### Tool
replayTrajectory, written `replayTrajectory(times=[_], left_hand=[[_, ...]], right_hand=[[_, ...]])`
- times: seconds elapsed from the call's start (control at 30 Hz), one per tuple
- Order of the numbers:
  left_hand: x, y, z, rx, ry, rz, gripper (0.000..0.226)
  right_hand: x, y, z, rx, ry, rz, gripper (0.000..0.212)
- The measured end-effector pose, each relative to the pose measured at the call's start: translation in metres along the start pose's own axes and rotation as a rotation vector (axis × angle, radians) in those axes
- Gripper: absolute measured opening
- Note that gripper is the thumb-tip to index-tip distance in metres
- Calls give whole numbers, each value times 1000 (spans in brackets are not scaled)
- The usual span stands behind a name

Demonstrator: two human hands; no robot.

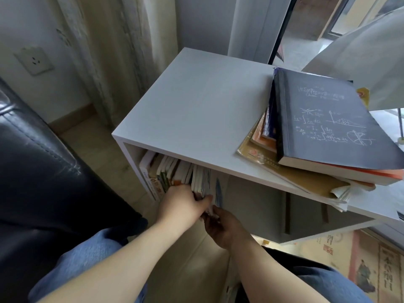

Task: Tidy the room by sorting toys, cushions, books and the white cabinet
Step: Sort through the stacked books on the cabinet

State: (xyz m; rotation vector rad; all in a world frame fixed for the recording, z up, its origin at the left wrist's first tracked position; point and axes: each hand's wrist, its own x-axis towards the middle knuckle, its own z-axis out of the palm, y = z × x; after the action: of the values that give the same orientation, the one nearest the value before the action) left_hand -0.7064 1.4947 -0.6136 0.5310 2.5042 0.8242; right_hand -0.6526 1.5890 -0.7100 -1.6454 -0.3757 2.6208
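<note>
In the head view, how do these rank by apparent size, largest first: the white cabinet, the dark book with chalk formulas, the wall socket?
1. White cabinet, by far the largest.
2. Dark book lying on top of the stack.
3. Wall socket, smallest; it is farther away, so true size is uncertain.

you see a matt white laminate cabinet (196, 106), a glossy black leather sofa (39, 167), and a matt dark paper-covered book (328, 119).

The white cabinet (192, 110) stood on the floor (96, 141). A stack of books (317, 136) lay on its top, at the right. Upright books (175, 173) filled its open compartment.
</note>
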Motion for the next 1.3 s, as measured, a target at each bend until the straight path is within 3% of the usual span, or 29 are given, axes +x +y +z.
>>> replayTrajectory(times=[0.23,0.5,0.73,0.87,1.07,1.3], left_hand=[[1,-2,3,-52,-44,-67,45],[-1,-7,1,-142,-57,-195,42],[-3,-7,5,-188,-86,-209,42],[0,-8,7,-145,-65,-214,44],[5,-12,6,-47,-103,-234,48],[-1,-12,12,-90,-165,-223,46]], right_hand=[[2,4,-8,-198,21,-192,33],[-4,4,-9,-435,-24,-190,29],[-11,4,-14,-618,34,-432,31],[-9,3,-13,-724,19,-321,40],[-17,-10,-9,-812,119,-200,22],[-39,-16,-12,-840,178,-272,15]])
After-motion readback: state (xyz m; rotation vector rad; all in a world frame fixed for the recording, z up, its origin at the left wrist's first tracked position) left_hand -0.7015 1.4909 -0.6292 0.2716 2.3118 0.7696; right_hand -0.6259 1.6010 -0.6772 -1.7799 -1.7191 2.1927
